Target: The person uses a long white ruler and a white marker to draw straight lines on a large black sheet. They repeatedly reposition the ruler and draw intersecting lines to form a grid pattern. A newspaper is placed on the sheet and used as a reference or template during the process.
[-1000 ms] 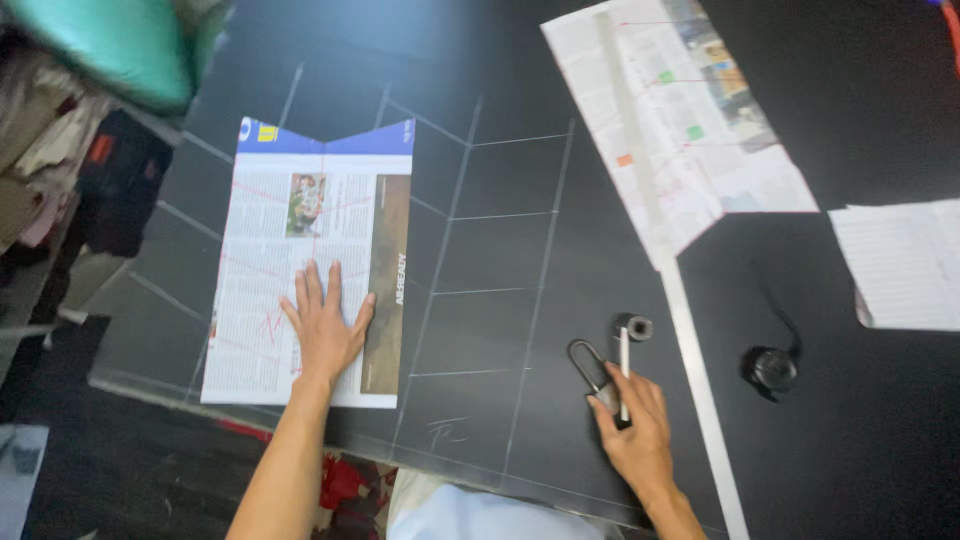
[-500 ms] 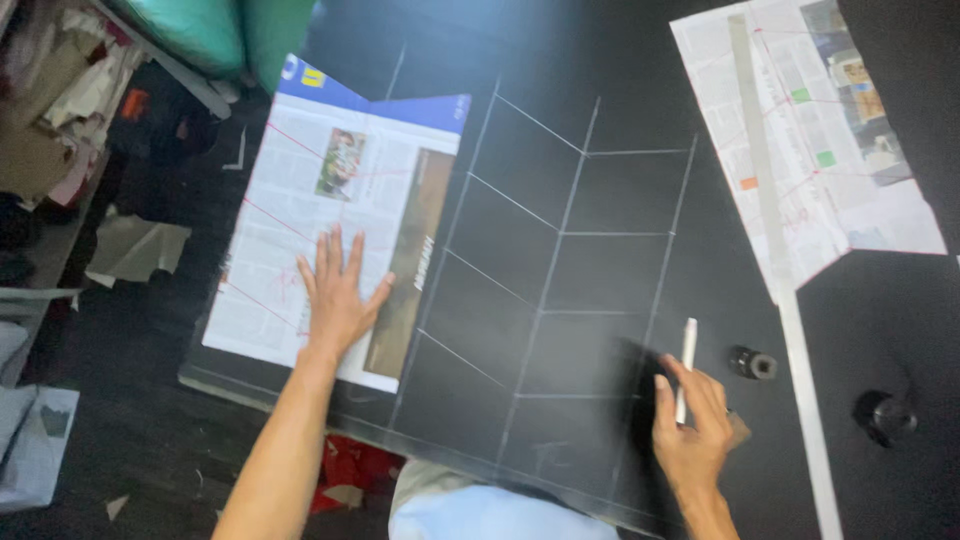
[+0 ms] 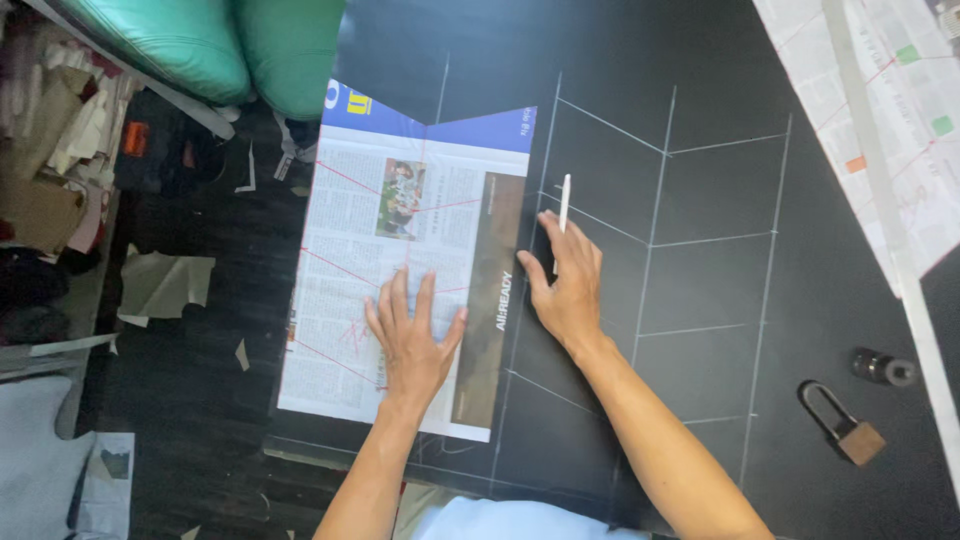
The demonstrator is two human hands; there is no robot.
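Left hand (image 3: 412, 335) is flat, fingers spread wide, palm down on the newspaper pattern (image 3: 405, 270), pinning it to the black fabric (image 3: 640, 80). Right hand (image 3: 565, 285) sits just beside the pattern's right edge, gripping a white chalk stick (image 3: 564, 203) between thumb and fingers, tip pointing away from the body. To do this well, in my view: keep the left palm's weight central so the paper can't creep, run the chalk tight along the paper edge with the stick leaning slightly outward, one steady stroke rather than short dabs, and move the pinning hand along only with the chalk lifted. Main risk looks like the far corners lifting, since nothing holds them down. The pattern is a newspaper sheet cut to shape: straight long sides, a shallow V notch in the blue top edge, a dark brown strip down the right side, thin red lines drawn across the print. It lies flat on the left part of the fabric, right edge parallel to the white chalk lines (image 3: 655, 200) already marked there. A padlock (image 3: 843, 425) and a small dark cylinder (image 3: 882, 366) lie well apart at lower right; a second newspaper sheet (image 3: 900, 110) with a long ruler (image 3: 900, 260) over it lies at upper right.
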